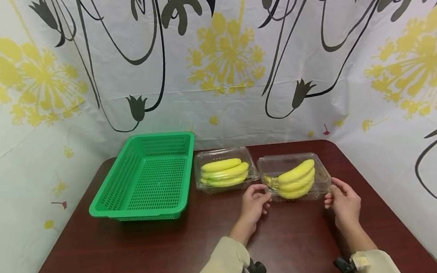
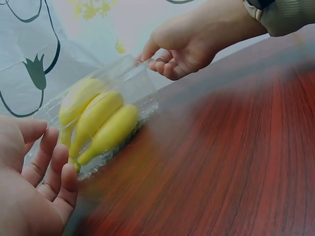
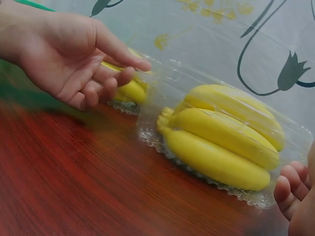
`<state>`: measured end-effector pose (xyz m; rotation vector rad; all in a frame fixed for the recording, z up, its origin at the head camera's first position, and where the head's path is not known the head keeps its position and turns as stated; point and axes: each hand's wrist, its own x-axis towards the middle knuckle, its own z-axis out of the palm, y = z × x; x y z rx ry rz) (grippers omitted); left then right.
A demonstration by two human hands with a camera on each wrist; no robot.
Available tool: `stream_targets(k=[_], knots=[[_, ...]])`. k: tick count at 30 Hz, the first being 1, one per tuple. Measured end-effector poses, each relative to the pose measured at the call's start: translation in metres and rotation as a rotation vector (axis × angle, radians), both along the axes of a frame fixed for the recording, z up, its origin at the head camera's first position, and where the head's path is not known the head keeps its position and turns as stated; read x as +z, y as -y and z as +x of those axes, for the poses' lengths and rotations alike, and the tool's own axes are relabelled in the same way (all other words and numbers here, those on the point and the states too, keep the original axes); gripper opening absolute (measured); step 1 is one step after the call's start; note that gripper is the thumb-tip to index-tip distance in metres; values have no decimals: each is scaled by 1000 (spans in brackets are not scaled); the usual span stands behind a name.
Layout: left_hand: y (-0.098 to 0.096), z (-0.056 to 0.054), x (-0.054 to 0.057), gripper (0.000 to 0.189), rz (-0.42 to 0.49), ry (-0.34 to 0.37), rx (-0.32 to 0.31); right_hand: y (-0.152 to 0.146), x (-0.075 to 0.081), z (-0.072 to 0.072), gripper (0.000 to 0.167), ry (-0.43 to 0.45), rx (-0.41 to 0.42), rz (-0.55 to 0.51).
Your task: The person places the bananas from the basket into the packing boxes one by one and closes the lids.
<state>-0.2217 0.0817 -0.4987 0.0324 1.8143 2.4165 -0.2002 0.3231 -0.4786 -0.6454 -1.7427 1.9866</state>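
Observation:
A clear plastic clamshell box [image 1: 323, 173] lies at the back right of the table, with a bunch of yellow bananas [image 1: 296, 181] inside. At its near left corner my left hand [image 1: 253, 206] pinches the rim between thumb and index finger. My right hand [image 1: 346, 203] pinches the near right corner; in the left wrist view that right hand [image 2: 189, 46] has its thumb and finger on the lid's edge. The lid lies over the bananas; whether it is latched, I cannot tell. In the right wrist view the left hand's lower fingers are loosely bent.
Left of this box sits a second clear box [image 1: 253, 168] with bananas [image 1: 225, 173] in it. A green slotted plastic basket [image 1: 186, 190] stands farther left on the dark red-brown table [image 1: 135, 254]. Behind the table hangs a white flower-patterned cloth [image 1: 225, 123].

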Motion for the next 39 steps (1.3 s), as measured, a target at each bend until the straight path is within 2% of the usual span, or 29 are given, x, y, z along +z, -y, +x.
stream_targets(k=[6,13,18,23,25,28,31,36,39], knots=[[2,-3,-1,21,23,-33,-9,7,3,-8,31,-23,-10,-11],[7,-8,3,27,63,-81,-39,15,1,-22,34,-44,-36,-14],[9,-8,6,30,39,-113,-84,14,4,-26,33,-80,-38,-69],[19,-8,14,31,-6,-184,-93,16,9,-26,39,-89,8,-117],[28,-6,23,30,-39,-231,-102,18,10,-25,41,-83,29,-127],[45,2,46,30,-97,-293,-122,18,12,-21,40,-61,40,-106],[60,7,69,31,-161,-317,-134,17,13,-17,38,-41,36,-84],[78,-4,72,34,-251,-351,-110,20,16,-10,37,-42,51,28],[89,-4,77,36,-292,-388,-102,23,18,-5,38,-34,83,207]])
